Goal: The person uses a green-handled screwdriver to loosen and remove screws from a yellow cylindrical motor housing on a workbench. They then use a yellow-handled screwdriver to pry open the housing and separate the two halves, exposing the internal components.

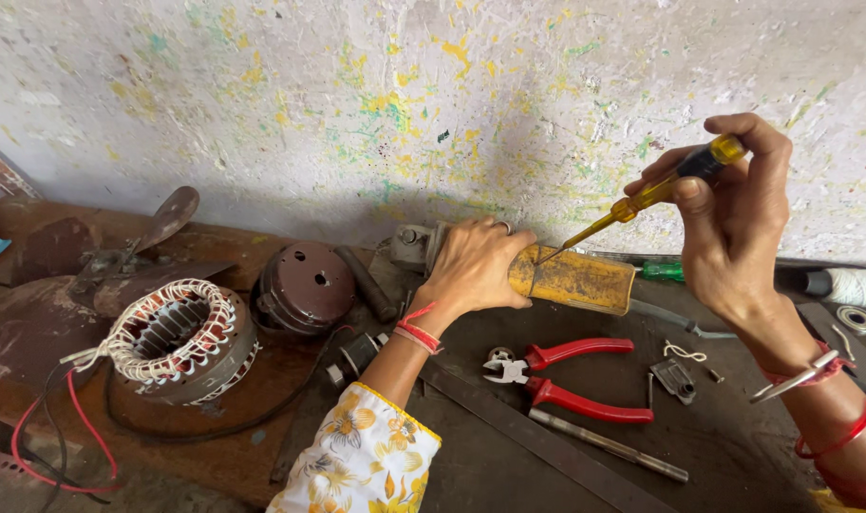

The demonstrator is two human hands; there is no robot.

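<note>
— Yellow, scuffed and rusty, the metal casing (574, 278) lies on its side on the workbench (509, 446) against the paint-flecked wall (357, 104). Who has hold of it?

— One person, both hands. The left hand (473, 266) is wrapped over the casing's near end, pinning it down. The right hand (732, 223) pinches a yellow-handled screwdriver (642, 198) between thumb and fingers, tip resting on the casing's top edge.

— What sits around the casing?

— Just in front of it, red-handled pliers (566, 375) with a steel rod (609, 445) beyond them. Left of the casing stands a brown motor cover (305, 285), and further left a wound stator (177, 337) trailing red and black wires (67, 446). Right of the casing: a green-handled tool (661, 272), a small bracket (675, 378) and a bearing (856, 319).

— Where does the risk lie?

— In my judgement, with the blade. It meets curved, worn metal at a slant, and the left-hand fingers lie close to the tip. A hard push could make it skid toward them. The light pinch grip gives little control if the tip jumps.

— Anything else?

— The casing is round and held by one hand only; it could roll if that grip eases. Loose small parts to its right could be knocked off the bench by a sleeve or wrist.
</note>
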